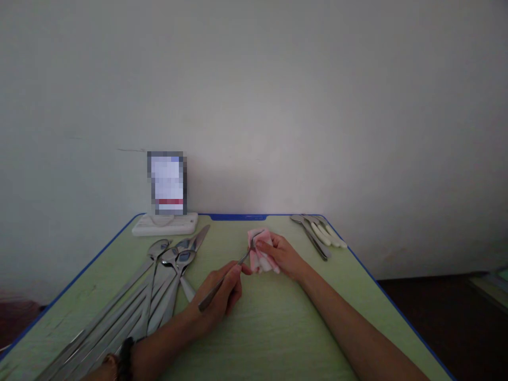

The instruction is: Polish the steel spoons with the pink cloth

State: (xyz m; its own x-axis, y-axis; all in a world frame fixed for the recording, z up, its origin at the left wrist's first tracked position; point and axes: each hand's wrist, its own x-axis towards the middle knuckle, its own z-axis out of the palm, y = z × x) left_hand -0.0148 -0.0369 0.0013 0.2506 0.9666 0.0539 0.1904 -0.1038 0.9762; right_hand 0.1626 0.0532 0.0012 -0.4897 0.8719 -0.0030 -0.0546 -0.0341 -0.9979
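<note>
Utensil [214,291] gripped in our left hand [231,288] meets cloth [262,263] pinched by our right hand [284,255]; we cannot clearly make out its part-covered head.

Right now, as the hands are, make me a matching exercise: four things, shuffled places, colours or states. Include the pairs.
Things
1. Cloth
2. Screen
3. Table
4. Held utensil

Matches
A. Green, with a blue edge
B. Gripped in the left hand
C. Upright, above a white base
D. Pink and white, in the right hand

Pairs
1-D, 2-C, 3-A, 4-B
</note>
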